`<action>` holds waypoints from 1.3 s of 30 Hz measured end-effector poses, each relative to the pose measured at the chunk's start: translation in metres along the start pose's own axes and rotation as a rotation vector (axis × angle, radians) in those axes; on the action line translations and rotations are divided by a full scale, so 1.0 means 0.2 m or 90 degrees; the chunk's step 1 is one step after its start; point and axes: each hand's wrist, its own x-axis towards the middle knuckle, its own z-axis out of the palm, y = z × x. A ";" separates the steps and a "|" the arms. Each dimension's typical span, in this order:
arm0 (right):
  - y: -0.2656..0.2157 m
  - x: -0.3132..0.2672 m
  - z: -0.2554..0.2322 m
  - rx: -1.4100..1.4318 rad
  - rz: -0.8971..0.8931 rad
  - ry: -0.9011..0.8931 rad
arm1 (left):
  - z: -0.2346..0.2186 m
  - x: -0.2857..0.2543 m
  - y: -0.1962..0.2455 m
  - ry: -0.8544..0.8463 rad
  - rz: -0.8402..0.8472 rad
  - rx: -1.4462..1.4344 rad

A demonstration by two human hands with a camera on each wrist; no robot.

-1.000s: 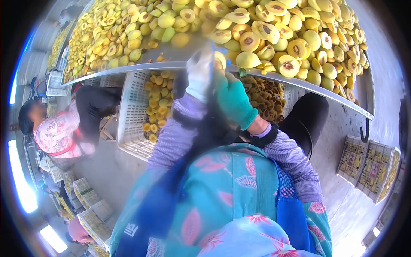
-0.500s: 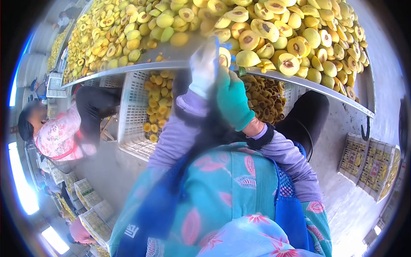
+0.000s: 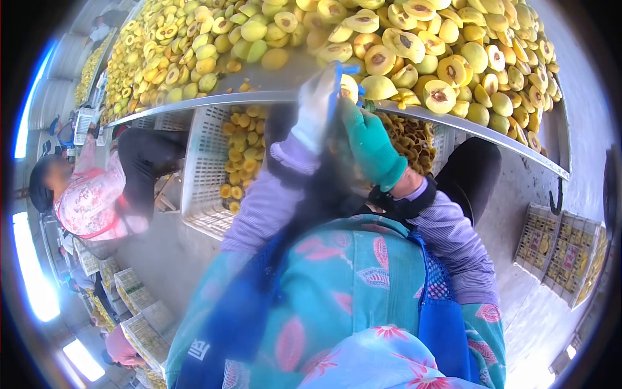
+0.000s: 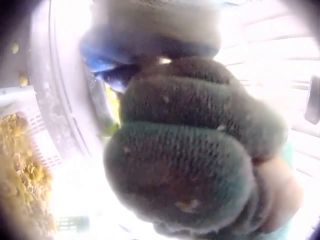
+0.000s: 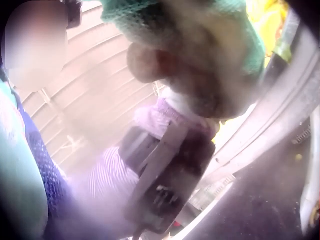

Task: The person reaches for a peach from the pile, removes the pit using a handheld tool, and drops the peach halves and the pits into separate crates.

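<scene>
My left hand (image 3: 315, 104), in a white glove with blue fingertips, holds a cut yellow stone fruit (image 3: 348, 88), apricot-like, over the table's front edge. My right hand (image 3: 374, 146), in a green knitted glove, is right beside it with its fingertips at the fruit. In the left wrist view the green fingers (image 4: 175, 175) are curled tightly, and a rounded brownish handle end (image 4: 281, 192) sticks out of the fist. The same handle end (image 5: 145, 62) shows in the right wrist view. The tool's working end is hidden between the hands.
A metal table (image 3: 256, 97) bears a large heap of whole and halved yellow fruit (image 3: 447, 68). Below its edge stand a white crate (image 3: 197, 172) of fruit and a heap of brownish fruit pieces (image 3: 414, 142). Another person (image 3: 91, 201) sits at left; stacked crates (image 3: 560, 253) stand at right.
Both hands have shifted slightly to the right together, the fruit still between them. The seated person at left has raised an arm toward the table.
</scene>
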 end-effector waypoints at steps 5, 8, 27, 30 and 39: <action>-0.07 0.03 -0.09 0.117 0.165 -0.153 | -0.16 0.03 0.03 -0.114 0.227 0.143; 0.17 0.00 0.05 0.406 0.231 -0.061 | -0.09 -0.03 0.01 -0.068 0.017 0.069; -0.40 0.00 -0.02 1.063 0.471 -0.424 | -0.13 0.00 0.17 0.011 -0.353 -0.357; -0.35 -0.08 -0.13 0.967 0.458 -0.420 | -0.40 -0.13 0.01 0.024 -0.179 0.132; -0.21 -0.11 -0.02 0.557 0.425 -0.024 | -0.32 0.32 -0.60 -0.408 -0.377 0.582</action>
